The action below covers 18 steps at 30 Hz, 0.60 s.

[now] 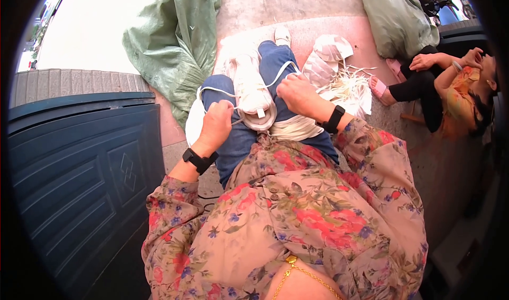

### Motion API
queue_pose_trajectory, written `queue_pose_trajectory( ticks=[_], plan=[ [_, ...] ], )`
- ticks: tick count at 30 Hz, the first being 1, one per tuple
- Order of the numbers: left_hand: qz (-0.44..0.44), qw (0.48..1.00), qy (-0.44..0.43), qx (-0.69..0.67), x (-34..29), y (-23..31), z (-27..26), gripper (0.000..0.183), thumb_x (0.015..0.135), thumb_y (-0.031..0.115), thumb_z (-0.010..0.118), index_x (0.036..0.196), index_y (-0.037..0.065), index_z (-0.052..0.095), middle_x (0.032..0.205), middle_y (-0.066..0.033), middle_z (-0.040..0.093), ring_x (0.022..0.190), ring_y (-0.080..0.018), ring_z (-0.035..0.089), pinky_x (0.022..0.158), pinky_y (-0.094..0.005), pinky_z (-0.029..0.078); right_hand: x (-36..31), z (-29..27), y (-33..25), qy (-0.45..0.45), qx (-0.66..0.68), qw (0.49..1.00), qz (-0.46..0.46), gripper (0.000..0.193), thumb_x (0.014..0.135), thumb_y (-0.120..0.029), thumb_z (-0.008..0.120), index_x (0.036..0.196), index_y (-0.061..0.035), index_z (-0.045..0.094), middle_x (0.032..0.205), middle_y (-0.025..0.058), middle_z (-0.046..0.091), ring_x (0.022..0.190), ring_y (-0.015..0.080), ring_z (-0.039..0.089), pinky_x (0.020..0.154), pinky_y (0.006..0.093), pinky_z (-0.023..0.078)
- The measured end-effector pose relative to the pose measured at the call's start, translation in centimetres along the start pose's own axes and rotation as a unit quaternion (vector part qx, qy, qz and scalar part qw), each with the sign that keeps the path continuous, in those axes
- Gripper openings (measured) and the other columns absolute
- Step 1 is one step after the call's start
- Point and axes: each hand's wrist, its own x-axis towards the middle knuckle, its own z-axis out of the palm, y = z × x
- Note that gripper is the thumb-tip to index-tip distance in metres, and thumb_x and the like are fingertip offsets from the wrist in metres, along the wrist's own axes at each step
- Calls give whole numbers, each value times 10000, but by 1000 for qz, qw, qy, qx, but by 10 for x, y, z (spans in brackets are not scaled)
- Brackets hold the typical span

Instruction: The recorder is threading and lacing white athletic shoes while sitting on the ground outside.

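Two bare hands here, left hand (216, 124) and right hand (300, 94), kinda apart, each fist clamped on white flat lace (281, 71) from one white padded shoe (250, 88), upper centre between blue denim legs (231, 146). One navy panelled door (85, 188) lower left, pinkish stone floor (339, 27), two dull-green plastic sacks (177, 48) up top.

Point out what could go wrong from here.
The left hand and right hand both grip white shoelace; uneven pulling might leave one side longer.
With neither hand on the white sneaker between the thighs, a hard tug could shift it.
The cream lace bundle on the blue jeans may slide off if the right leg moves.
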Motion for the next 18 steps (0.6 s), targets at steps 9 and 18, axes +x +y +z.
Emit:
queue_pose_trajectory(
  ticks=[9,18],
  plan=[
    [-137,983,-19,-118,16,6,2,195,823,127,519,899,-27,612,740,-195,605,684,-308,603,618,-357,459,19,17,-1,51,74,991,94,79,698,-46,511,733,-92,565,774,63,544,839,249,507,699,381,353],
    [-150,987,25,-53,19,5,12,200,820,156,505,845,-3,623,758,-199,602,718,-352,585,639,-405,456,26,25,-2,79,80,993,46,55,717,-61,516,738,-68,566,751,88,535,807,266,507,685,393,361]
  ],
)
